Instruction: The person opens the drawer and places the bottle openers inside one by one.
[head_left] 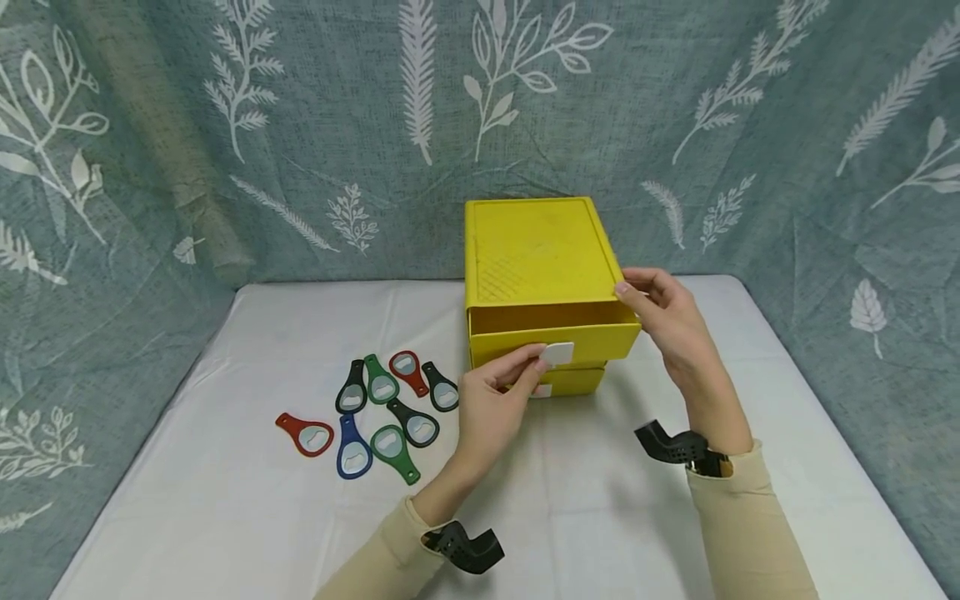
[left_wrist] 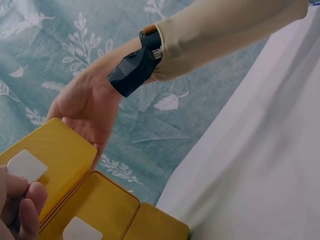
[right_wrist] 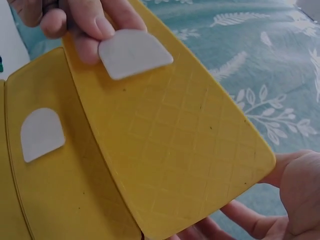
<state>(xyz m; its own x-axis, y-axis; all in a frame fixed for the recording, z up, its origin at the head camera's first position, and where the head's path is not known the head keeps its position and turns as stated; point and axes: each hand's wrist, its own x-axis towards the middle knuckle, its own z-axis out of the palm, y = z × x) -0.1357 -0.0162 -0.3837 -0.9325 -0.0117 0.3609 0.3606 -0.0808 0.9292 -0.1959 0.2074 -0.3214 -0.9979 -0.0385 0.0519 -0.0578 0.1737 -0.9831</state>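
A yellow drawer box (head_left: 540,254) stands on the white cloth, its upper drawer (head_left: 450,346) pulled partly out toward me. My left hand (head_left: 491,404) pinches the white tab handle (head_left: 558,354) of that drawer between thumb and fingers. In the right wrist view the same tab (right_wrist: 135,55) shows at the fingertips, over the drawer's yellow front (right_wrist: 175,130). At the box's right front corner my right hand (head_left: 671,321) holds on, thumb at the top edge and fingers along the side. Below, the lower drawer (head_left: 577,382) sits farther back, with its own white tab (right_wrist: 42,135).
Left of the box lie several bottle openers on the white cloth (head_left: 225,517): red (head_left: 288,423), blue (head_left: 347,429), green (head_left: 405,467) and black (head_left: 357,375) ones among them. A patterned blue-green curtain (head_left: 337,125) surrounds the table at the back and sides.
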